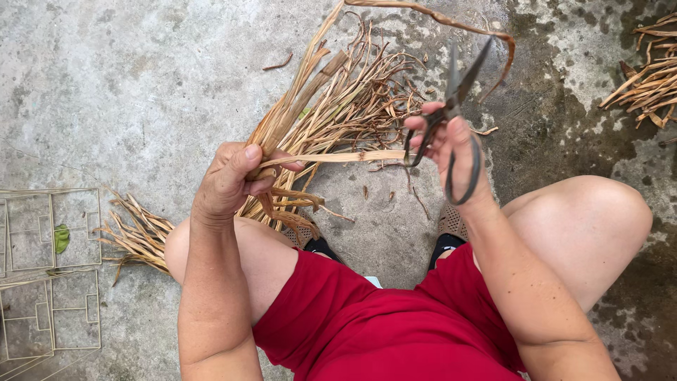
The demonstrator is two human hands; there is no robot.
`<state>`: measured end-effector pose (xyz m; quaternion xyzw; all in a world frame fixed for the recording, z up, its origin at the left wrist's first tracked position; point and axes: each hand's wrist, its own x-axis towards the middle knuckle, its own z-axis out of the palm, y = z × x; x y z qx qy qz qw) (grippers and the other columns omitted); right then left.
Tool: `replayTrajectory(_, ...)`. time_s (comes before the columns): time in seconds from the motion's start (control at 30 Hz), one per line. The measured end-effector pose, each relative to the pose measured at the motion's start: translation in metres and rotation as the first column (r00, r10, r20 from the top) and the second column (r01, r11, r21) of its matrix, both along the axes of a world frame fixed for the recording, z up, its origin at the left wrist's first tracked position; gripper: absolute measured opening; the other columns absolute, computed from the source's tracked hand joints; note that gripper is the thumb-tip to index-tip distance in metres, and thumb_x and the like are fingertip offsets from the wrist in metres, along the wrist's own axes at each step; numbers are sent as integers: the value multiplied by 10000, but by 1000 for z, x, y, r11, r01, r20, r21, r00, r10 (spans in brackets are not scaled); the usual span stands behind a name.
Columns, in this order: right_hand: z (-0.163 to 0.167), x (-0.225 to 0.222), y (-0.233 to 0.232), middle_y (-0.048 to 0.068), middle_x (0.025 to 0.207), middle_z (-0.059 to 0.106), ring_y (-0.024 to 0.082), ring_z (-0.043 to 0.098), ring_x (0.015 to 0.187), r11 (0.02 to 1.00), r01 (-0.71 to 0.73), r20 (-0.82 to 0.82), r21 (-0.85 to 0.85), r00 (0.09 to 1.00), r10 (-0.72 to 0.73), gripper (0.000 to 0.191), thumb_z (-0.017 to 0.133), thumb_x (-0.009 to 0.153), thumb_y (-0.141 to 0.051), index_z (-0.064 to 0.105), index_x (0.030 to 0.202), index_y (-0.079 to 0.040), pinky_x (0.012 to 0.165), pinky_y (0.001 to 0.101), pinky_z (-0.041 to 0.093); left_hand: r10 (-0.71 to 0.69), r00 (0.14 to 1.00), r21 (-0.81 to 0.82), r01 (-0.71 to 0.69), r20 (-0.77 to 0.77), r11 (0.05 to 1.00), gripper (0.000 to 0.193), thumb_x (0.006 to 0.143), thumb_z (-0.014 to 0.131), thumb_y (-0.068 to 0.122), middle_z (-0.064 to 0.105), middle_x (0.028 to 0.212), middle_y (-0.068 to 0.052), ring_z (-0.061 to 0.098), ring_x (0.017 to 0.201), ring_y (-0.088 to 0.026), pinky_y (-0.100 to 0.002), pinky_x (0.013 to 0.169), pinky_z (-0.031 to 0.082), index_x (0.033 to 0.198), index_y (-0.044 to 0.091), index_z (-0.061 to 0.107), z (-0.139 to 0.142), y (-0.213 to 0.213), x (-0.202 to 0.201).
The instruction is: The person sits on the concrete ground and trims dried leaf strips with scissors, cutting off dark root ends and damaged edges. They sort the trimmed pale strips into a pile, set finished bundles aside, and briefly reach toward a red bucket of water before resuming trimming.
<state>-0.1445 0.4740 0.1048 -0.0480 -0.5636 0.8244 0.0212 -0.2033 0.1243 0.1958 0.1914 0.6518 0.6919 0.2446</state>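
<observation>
Shorts (367, 324) red, knees apart.
Left hand (229, 180) clamps leaves (331, 99); right hand (455, 152) grips scissors (451, 113), blades parted.

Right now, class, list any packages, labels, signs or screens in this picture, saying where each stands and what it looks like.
None in view: no package, label, sign or screen.
Only the left hand gripping dried leaf strips, the right hand holding dark scissors, and thin wire frames on the concrete at left.
</observation>
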Motion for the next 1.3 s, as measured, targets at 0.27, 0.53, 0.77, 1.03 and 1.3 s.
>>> replayTrajectory(0.27,-14,-15,36,17,895,591,109,543,740,968,217,5,-127,976,-219,715,629,972,-735,618,1231,-69,674,279,453,-18,999,41,16,45,999,581,1047,554,440,450,538,25,312,490,-66,-252,476,246,1087,-104,752,-4,-3,1)
replayTrajectory(0.53,3,-13,37,-23,752,554,52,474,562,947,284,92,-152,958,-272,586,713,960,-608,613,1151,-64,512,200,389,85,996,94,-85,3,992,610,1093,505,501,508,605,28,342,475,-60,-253,463,309,1115,-64,733,-3,11,-4)
replayTrajectory(0.77,21,-4,-34,148,1235,714,65,713,1013,992,-51,-174,112,982,70,643,856,831,-256,460,1308,-85,772,196,560,225,973,310,-231,56,922,629,991,595,639,485,634,61,395,496,-41,-207,423,321,1068,21,683,-16,62,-14)
replayTrajectory(1.03,9,1,-92,114,1173,752,134,751,1039,896,-309,-59,320,937,345,651,894,844,-175,470,1332,-98,918,264,594,357,923,541,-375,143,753,427,992,744,460,536,696,29,456,534,-59,-233,456,384,1011,50,627,-45,111,-16)
replayTrajectory(1.3,23,-28,-37,98,990,763,72,590,648,983,-72,-104,168,990,91,426,778,1013,-198,546,1341,-56,523,184,423,229,969,322,-188,-94,928,762,916,811,522,651,1322,-116,655,1268,-210,-418,1118,570,1397,7,522,-74,127,-36)
